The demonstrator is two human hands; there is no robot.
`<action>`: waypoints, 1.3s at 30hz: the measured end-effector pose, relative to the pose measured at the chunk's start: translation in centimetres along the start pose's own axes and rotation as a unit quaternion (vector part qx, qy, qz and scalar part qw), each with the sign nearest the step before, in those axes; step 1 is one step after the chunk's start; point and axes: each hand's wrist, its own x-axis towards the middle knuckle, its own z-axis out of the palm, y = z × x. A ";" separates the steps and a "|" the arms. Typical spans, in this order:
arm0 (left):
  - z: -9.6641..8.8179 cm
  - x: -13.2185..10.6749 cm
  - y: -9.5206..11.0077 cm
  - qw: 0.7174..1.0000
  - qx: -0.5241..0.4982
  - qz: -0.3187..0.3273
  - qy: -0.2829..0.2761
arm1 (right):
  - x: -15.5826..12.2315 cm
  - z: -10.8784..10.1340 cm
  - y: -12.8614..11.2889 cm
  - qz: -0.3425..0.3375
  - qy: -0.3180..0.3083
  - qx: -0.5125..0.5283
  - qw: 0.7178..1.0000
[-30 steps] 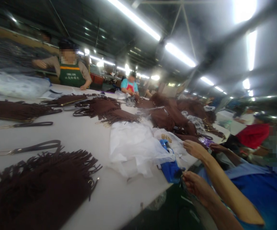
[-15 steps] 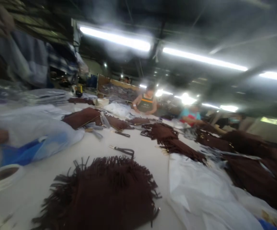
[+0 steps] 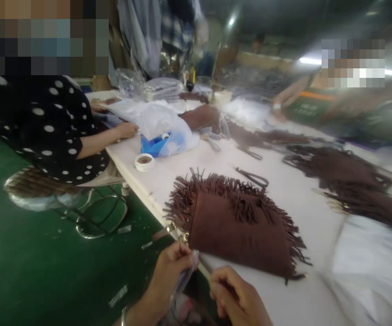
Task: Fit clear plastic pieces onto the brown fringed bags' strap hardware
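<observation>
A brown fringed bag (image 3: 240, 231) lies flat on the white table, close to the front edge, its fringe spread along the far side and the right. At its left corner, gold-coloured metal fittings (image 3: 184, 237) show. Beside that corner my left hand (image 3: 169, 276) is closed in a pinch on a thin, clear plastic strip (image 3: 182, 280) that hangs down past the table edge. Just below the bag's near edge, my right hand (image 3: 236, 294) has its fingers curled together; whatever they hold, if anything, is hidden. A dark wrist strap (image 3: 252, 176) with a metal clip lies beyond the fringe.
A co-worker in a polka-dot top (image 3: 46, 127) sits at the left, by a white and blue plastic bag (image 3: 169, 131) and a tape roll (image 3: 144, 162). More brown fringed pieces (image 3: 348, 167) and white sheeting (image 3: 372, 262) lie at the right. A stool (image 3: 43, 188) stands on the green floor.
The view has swung left and down. Both my hands have come into sight near the fringed bag, and the seated co-worker at the left shows more fully.
</observation>
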 end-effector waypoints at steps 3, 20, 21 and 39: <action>-0.1 0.1 -0.6 1.000 -0.017 0.008 -0.003 | 3.1 1.0 -1.8 -0.050 -0.002 -0.065 0.997; -1.0 0.3 -1.9 0.998 0.051 0.040 0.001 | 5.2 2.7 0.4 -0.184 0.080 -0.284 0.938; -1.0 0.1 -1.8 0.998 0.049 0.037 -0.004 | 5.2 2.7 0.4 -0.189 0.079 -0.300 0.931; -0.1 -0.6 -2.4 0.998 0.020 -0.001 0.062 | 4.8 3.9 0.3 -0.226 0.132 -0.426 0.866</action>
